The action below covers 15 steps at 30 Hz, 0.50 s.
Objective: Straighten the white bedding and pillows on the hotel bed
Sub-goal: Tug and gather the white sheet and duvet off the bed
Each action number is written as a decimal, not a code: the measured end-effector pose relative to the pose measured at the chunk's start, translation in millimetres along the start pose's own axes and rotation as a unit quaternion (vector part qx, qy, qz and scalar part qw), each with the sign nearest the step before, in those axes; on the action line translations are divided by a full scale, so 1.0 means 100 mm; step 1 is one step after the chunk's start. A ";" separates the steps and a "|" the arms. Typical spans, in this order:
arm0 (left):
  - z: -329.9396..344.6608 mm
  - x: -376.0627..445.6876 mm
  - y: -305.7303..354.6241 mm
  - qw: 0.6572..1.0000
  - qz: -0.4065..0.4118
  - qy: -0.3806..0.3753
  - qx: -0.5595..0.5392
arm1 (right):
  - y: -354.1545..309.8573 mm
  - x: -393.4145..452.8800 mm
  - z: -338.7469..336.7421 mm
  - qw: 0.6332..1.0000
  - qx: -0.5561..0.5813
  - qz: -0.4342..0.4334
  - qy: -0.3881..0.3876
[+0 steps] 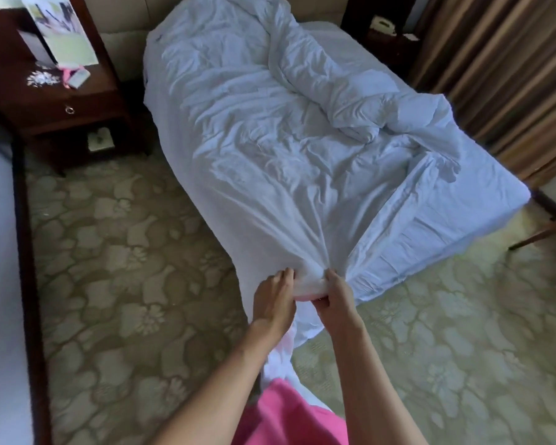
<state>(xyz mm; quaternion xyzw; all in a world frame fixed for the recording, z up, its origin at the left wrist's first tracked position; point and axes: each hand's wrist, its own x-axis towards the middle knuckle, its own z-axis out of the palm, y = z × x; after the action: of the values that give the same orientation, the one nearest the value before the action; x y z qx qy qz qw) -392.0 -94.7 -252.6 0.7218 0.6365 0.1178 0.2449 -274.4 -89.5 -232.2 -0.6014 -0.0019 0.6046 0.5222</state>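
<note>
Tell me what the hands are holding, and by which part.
Both the left hand and the right hand grip the white duvet by its bunched foot-end corner, pulled off the bed's foot.

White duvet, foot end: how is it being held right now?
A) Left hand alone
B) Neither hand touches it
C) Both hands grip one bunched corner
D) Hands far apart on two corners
C: the left hand and right hand sit side by side, gripping the same gathered bunch of the white duvet.
</note>
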 end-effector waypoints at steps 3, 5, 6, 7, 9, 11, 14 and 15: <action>0.01 -0.11 0.06 1.000 0.000 -0.030 -0.006 | 0.05 0.04 -0.17 1.000 -0.018 0.017 0.010; 0.01 -0.14 0.04 0.998 -0.002 -0.055 0.010 | 0.09 0.09 -0.24 0.998 -0.042 0.041 0.006; 0.01 -0.15 0.01 0.998 -0.005 -0.063 0.017 | 0.11 0.12 -0.24 0.997 -0.057 0.053 0.001; 0.01 -0.15 -0.02 0.997 -0.011 -0.069 0.026 | 0.12 0.15 -0.24 0.994 -0.084 0.064 -0.002; 0.00 -0.17 -0.04 0.997 -0.025 -0.067 0.043 | 0.10 0.24 -0.22 0.989 -0.125 0.079 -0.017; -0.01 -0.21 0.00 0.997 -0.051 -0.038 0.034 | 0.03 0.36 -0.26 0.984 -0.145 0.091 -0.050; 0.01 -0.27 0.18 0.995 -0.095 -0.002 -0.006 | -0.12 0.58 -0.42 0.969 -0.190 0.093 -0.132; 0.03 -0.29 0.24 0.994 -0.111 0.002 -0.014 | -0.16 0.63 -0.48 0.964 -0.200 0.101 -0.141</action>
<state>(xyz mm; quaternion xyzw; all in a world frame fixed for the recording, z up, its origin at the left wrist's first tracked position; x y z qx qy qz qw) -374.7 -125.4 -239.4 0.6428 0.7116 0.0999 0.2655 -212.4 -72.0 -280.8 -0.5993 -0.1352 0.7204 0.3217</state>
